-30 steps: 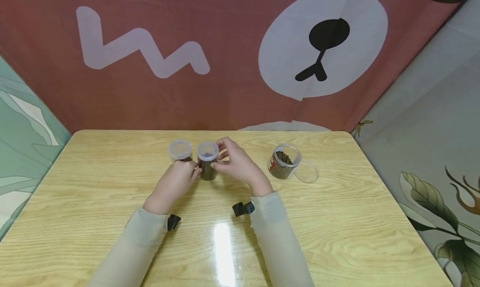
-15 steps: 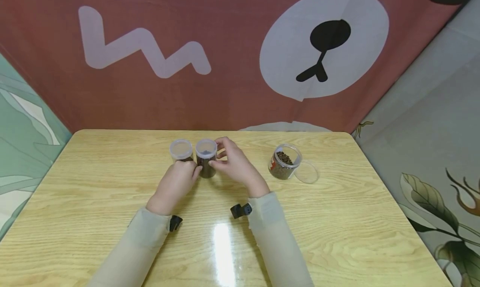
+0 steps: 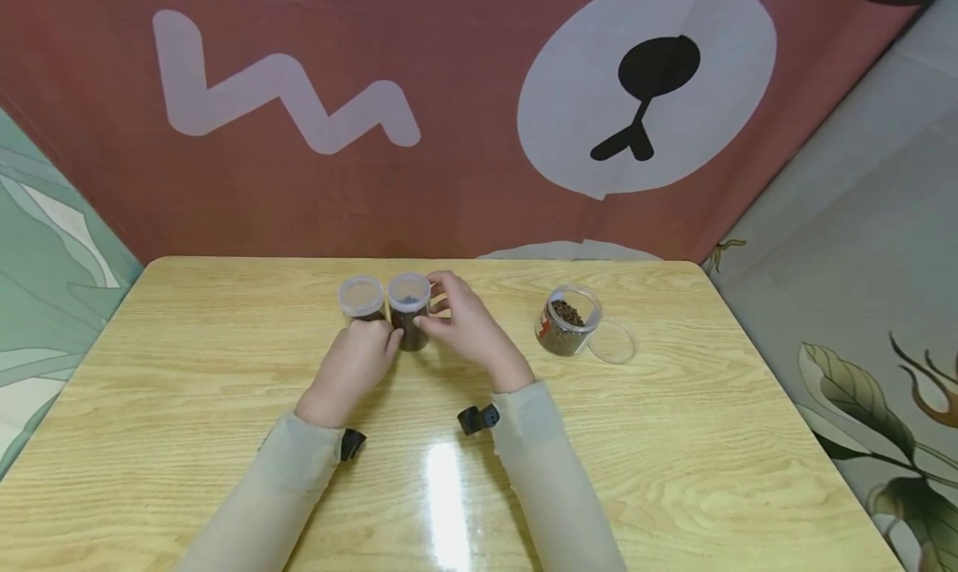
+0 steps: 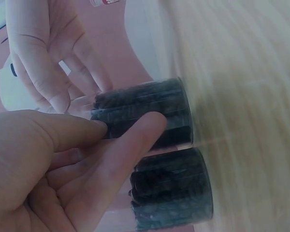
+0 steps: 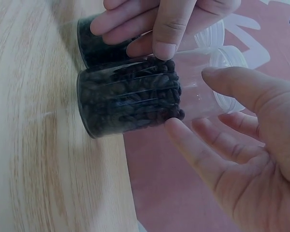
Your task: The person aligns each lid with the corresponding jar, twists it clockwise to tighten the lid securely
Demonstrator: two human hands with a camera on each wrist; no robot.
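Nearest us: pale sleeves (image 3: 262,489) reaching in over the table (image 3: 688,456), a white glare (image 3: 446,505) between 'em, a black cam (image 3: 477,420) poking off each cuff. Up to the hands! L hand (image 3: 352,368) is on the near side of the L jar (image 3: 362,293), fingers loosely extended alongside, thumb tip up against the R jar (image 3: 407,313); how hard it's pressing, can't tell. R hand (image 3: 471,335) has the R jar from the right, pinching its upper part: thumb on the near side, fingers round the far side. R jar's upright, just beside the L jar, both lidded, both a bit left of ctr. Dark beans (image 5: 130,99) fill R jar's lower part, w/ clear space above; L jar's got dark beans too. Over right, well apart: open jar (image 3: 557,339), brown bits inside, some red on its side, and a clear lid (image 3: 614,342) flat on the table just beside it. Past the far edge, a red-brown cloth (image 3: 449,206) w/ white zigzag (image 3: 190,110) left, white muzzle print (image 3: 561,123) right. Green cloth (image 3: 45,248) far left; grey cloth (image 3: 883,223) w/ leaves far right.
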